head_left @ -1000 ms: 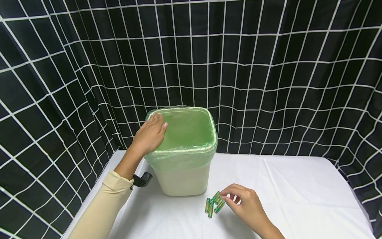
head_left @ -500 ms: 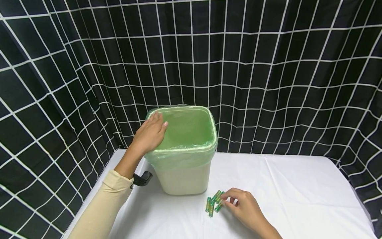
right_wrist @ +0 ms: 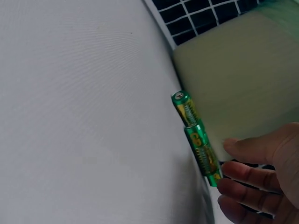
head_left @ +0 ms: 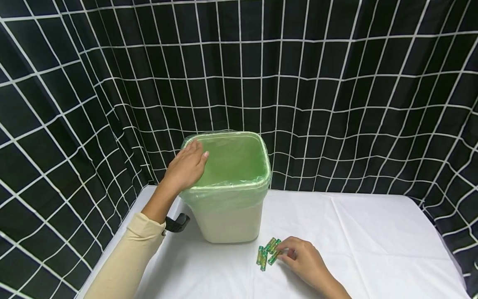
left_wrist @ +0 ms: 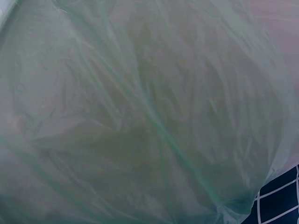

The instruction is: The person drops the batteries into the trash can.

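A cream trash bin point(head_left: 231, 224) stands upright, lined with a translucent green trash bag point(head_left: 228, 201) folded over its rim. My left hand point(head_left: 186, 166) rests on the bin's left rim, fingers straight and pointing away. The bag's film point(left_wrist: 140, 116) fills the left wrist view. Several green and gold batteries point(head_left: 264, 259) lie in a small cluster in front of the bin. My right hand point(head_left: 304, 259) is bent over the right side of this cluster, fingertips at one battery. In the right wrist view, the thumb and index fingertip are apart beside the batteries point(right_wrist: 202, 149).
A white cloth point(head_left: 366, 241) covers the table. Black curtains point(head_left: 306, 95) with a white grid rise behind it and on the left. A black band point(head_left: 177, 223) is on the left wrist, next to the bin.
My right hand has shifted slightly left and lower over the batteries, its fingertips reaching the right-hand battery. The left hand stays on the bin's rim.
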A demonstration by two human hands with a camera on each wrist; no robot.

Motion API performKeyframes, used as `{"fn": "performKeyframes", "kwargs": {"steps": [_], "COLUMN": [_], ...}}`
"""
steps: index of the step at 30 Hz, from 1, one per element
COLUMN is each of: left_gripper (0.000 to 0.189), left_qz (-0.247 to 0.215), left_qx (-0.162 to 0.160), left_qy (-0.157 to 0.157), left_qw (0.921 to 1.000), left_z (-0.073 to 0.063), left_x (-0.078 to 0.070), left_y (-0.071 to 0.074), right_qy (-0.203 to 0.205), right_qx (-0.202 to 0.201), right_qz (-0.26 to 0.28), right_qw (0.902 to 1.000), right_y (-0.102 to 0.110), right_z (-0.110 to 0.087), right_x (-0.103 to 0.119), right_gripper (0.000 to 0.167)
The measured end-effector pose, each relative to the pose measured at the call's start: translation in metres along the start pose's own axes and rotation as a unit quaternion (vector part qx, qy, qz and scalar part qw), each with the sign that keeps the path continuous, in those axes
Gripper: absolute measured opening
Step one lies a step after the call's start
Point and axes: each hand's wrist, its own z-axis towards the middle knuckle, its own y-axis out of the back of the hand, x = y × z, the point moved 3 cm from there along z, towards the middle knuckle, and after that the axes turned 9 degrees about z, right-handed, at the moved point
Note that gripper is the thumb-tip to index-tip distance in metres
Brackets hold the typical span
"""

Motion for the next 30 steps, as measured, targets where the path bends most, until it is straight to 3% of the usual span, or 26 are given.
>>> {"fn": "performKeyframes", "kwargs": {"steps": [30], "left_gripper": [0.061], "left_qz": [-0.007], "left_qx": [0.0], "left_qy": [-0.003], "left_qw": [1.0], "left_z": [0.0006], "left_x": [-0.0009], "left_y": [-0.0014], "right_qy": [-0.044], "right_qx": [0.051], "right_qz": [-0.034], "right_qw": [0.9971], "right_y": [-0.008], "right_z": [-0.0021], "right_x": [-0.006], "right_gripper": [0.022]}}
